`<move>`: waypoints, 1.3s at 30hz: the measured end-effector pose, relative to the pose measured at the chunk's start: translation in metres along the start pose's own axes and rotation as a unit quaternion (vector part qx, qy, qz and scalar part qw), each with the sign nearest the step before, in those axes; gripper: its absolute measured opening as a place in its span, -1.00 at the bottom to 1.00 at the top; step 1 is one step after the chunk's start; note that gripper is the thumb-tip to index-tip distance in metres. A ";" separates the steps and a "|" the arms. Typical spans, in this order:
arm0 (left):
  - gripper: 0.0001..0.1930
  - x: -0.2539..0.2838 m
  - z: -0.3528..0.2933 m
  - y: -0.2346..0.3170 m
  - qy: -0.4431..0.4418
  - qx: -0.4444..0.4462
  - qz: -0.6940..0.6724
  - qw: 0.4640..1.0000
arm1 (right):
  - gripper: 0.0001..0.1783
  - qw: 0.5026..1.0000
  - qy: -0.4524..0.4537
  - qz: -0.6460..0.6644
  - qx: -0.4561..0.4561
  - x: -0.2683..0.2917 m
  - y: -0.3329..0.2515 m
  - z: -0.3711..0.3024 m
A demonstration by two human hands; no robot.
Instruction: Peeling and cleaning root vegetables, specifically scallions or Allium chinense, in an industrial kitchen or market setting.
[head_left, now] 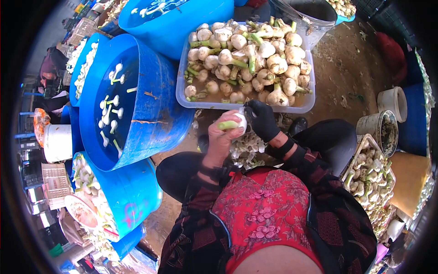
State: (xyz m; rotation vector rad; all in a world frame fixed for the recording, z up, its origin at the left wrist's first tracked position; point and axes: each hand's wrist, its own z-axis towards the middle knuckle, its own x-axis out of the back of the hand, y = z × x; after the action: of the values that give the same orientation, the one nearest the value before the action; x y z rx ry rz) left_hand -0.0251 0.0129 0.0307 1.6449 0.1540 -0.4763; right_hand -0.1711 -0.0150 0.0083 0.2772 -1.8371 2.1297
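Observation:
My bare left hand [221,135] is closed round a peeled white garlic bulb [242,123], its cut green stem pointing left between the fingers. My right hand [263,121], in a black glove, is curled against the bulb's right side. Whether it grips a small tool is hidden by the fingers. Just beyond both hands stands a translucent plastic tub [248,108], heaped with soil-stained garlic bulbs [277,64] with short green stems. Below the hands, pale garlic skins [248,148] lie in a pile between my knees.
At left, a large blue tub [155,98] holds water with peeled garlic floating in it. Another blue barrel [137,196] of garlic lies nearer me. On the right are a crate of garlic bulbs [372,171] and a dirty white bucket [378,130]. A grey bucket [315,27] stands behind.

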 end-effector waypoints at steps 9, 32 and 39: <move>-0.64 0.016 0.018 0.020 -0.008 0.041 -0.370 0.928 | -0.84 0.911 -0.357 -0.188 0.090 -0.019 0.036 -0.035; -0.79 0.009 0.016 0.010 -0.063 0.097 -0.448 0.886 | -0.74 0.971 -0.172 0.099 0.136 0.018 -0.025 -0.013; -0.82 0.015 0.016 0.003 -0.045 0.140 -0.419 0.896 | -0.76 0.972 -0.111 0.197 0.064 0.016 -0.028 -0.016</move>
State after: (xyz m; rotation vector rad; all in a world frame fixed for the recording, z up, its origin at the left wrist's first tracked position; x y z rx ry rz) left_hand -0.0141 -0.0062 0.0266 1.7787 0.7754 -1.2744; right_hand -0.1755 0.0064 0.0369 0.1973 -2.0178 2.5837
